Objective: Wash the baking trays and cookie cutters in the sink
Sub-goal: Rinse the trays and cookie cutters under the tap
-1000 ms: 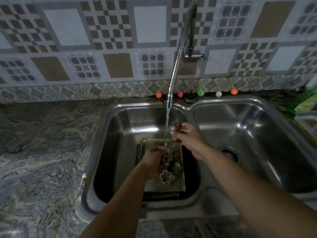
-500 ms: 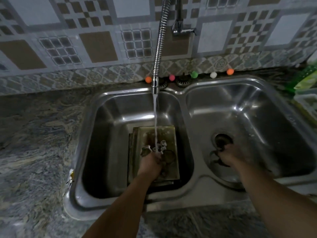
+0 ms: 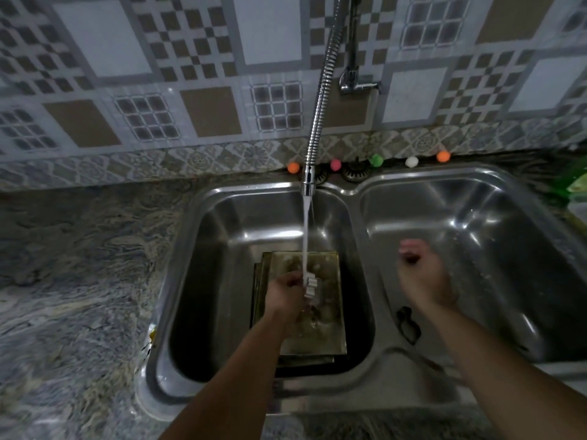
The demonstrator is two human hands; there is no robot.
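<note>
The left hand [image 3: 286,289] is curled around a small stack of pale cookie cutters [image 3: 310,287], holding them directly under the stream of water [image 3: 306,236] that falls from the flexible metal faucet hose [image 3: 320,100]. The right hand [image 3: 419,274] hovers over the right basin, blurred, with its fingers loosely bent and nothing visible in its grasp; how far it is open cannot be told for sure. Below and just beside the right wrist, a dark cookie cutter [image 3: 408,325] lies on the floor of the right basin. Beneath the left hand, stacked baking trays [image 3: 327,341] sit on the bottom of the left basin of the double steel sink [image 3: 359,192]. A row of small coloured balls [image 3: 376,160] lines the ledge behind the sink, against the patterned tile wall [image 3: 190,74]. A marbled stone countertop [image 3: 79,281] spreads out to the left.
</note>
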